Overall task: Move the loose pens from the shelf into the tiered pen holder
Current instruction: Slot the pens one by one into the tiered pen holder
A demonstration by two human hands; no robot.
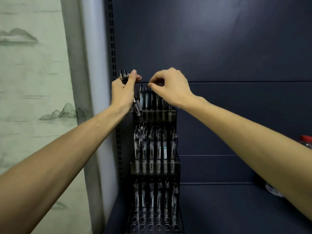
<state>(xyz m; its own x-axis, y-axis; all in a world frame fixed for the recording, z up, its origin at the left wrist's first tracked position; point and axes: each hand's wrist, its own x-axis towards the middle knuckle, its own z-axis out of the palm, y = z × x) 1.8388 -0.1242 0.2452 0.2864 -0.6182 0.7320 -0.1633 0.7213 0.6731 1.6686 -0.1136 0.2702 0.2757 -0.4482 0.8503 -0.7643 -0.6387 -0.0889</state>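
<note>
Three tiers make up the dark, translucent tiered pen holder (154, 168), which stands on the dark blue shelf (219, 208) directly below both hands. Six pens (154, 149) stand in a row in the middle tier, with a few more leaning among them at the left, and six stand in the bottom tier (155, 196), in front of two rows of open holes. The top tier, just under the right hand, holds about six pens too, though the count is unsure because the hand and wrist cover the right end of the row.

The left hand (124, 91) grips a small bundle of loose pens (136, 105); their caps stick out above the thumb and their tips come out below the wrist, touching the holder's top left corner. How many it holds cannot be counted. The right hand (170, 86) has its fingers curled, thumb and forefinger pinching the top of one pen (146, 97) in the top tier.

One clear bottle with a red cap (306, 141) sits far to the right of the right forearm, cut off by the frame edge and partly hidden behind the arm.
</note>
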